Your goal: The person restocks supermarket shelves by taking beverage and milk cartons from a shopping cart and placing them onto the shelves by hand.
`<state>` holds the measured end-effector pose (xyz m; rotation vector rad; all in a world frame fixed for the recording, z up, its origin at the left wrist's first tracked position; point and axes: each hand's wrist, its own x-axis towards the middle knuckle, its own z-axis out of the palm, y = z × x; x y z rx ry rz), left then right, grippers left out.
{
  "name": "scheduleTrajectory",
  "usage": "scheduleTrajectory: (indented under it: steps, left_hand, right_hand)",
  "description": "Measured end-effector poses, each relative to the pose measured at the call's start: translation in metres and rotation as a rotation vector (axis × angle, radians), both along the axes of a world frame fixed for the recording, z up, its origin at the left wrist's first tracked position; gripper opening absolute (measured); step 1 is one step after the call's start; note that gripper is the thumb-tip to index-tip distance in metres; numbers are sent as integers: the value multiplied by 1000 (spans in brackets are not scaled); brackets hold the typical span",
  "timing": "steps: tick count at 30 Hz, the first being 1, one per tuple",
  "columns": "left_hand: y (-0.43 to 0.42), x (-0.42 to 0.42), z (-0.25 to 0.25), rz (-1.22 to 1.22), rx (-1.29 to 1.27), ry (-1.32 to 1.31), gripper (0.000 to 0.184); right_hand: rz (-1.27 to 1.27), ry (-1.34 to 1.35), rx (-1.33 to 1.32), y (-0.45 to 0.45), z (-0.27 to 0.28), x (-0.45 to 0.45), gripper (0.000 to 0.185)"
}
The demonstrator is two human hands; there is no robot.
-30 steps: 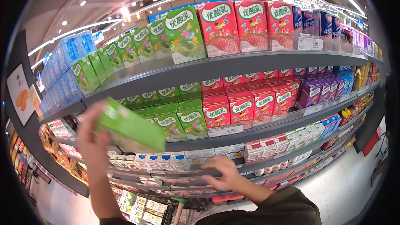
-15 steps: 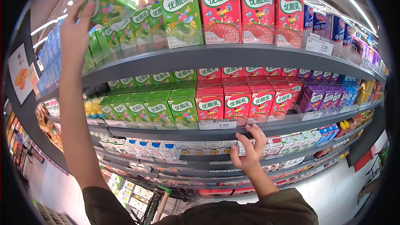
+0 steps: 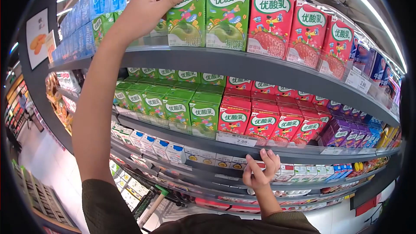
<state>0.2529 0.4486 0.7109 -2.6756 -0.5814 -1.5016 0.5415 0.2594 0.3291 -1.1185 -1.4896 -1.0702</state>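
Observation:
My left hand (image 3: 151, 11) is closed around the upper part of a green drink carton (image 3: 186, 21) with an apple picture, which stands upright on the top shelf (image 3: 208, 57). Just to its right is a matching green carton (image 3: 227, 19), followed by red strawberry cartons (image 3: 271, 24). The fingers behind the held carton are hidden; the thumb shows across its front. Lower down, my right hand (image 3: 262, 171) rests at the front edge of a lower shelf (image 3: 286, 151), its fingers apart and loosely bent, holding nothing. A price tag (image 3: 237, 140) is just left of it.
Green cartons (image 3: 177, 109), red cartons (image 3: 262, 121) and purple cartons (image 3: 334, 132) fill the shelf below. Blue packs (image 3: 99, 1) are stacked at the upper left. A cart handle (image 3: 154, 208) is close to my body. A sign (image 3: 38, 39) hangs on the left.
The green carton in my left hand was tilted in the air at the upper left; it is now upright on the top shelf, farther right. My right hand stays at the shelf edge.

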Motion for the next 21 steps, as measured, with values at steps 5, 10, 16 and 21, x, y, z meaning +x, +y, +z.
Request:
scheduleTrajectory:
  steps: [5, 10, 16, 21]
  left_hand:
    - [-1, 8, -7, -26, 92, -43, 41]
    - [-10, 11, -16, 42, 27, -151, 57]
    - [-35, 11, -39, 233, 247, -249, 64]
    - [-59, -12, -87, 185, 700, -373, 50]
  right_hand:
    - [-4, -7, 27, 3, -2, 1, 37]
    - [12, -3, 18, 3, -3, 1, 37]
    - [18, 37, -11, 0, 1, -7, 35]
    - [3, 162, -122, -7, 10, -28, 29]
